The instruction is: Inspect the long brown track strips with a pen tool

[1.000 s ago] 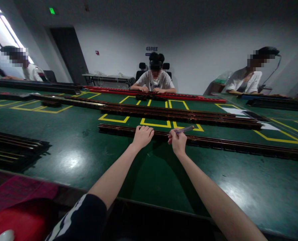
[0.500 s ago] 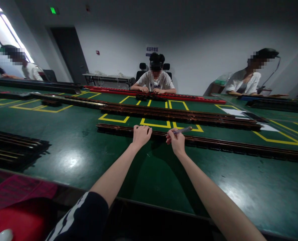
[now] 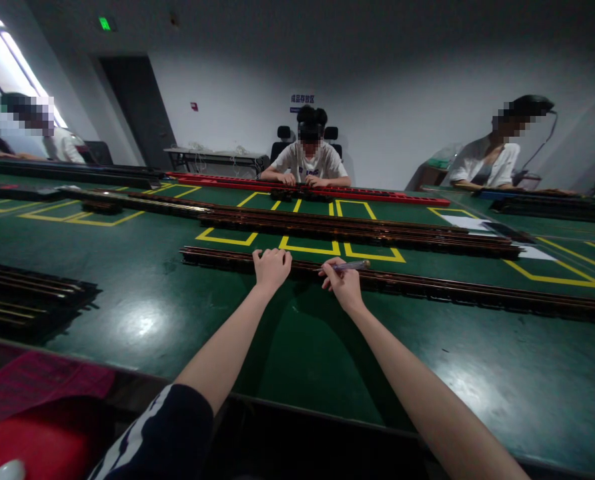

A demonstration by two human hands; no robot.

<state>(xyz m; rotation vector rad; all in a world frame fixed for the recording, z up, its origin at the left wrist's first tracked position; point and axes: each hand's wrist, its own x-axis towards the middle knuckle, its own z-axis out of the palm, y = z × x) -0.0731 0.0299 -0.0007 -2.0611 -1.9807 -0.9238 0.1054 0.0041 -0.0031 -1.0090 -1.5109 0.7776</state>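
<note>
And here the left hand (image 3: 272, 270) clasps the long dark strip (image 3: 452, 287) lying across the green table (image 3: 197, 347), seemingly to steady it, while the right hand (image 3: 346, 287) grips a pen (image 3: 352, 265) low beside it, probably for control, and the far wall sign (image 3: 302, 99) reads "成品存放区".

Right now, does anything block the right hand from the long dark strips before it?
Nothing visible does. The right hand, holding a pen, is right at the dark strips; the left hand is on them, farther left. Whether the pen touches them, I cannot tell.
</note>
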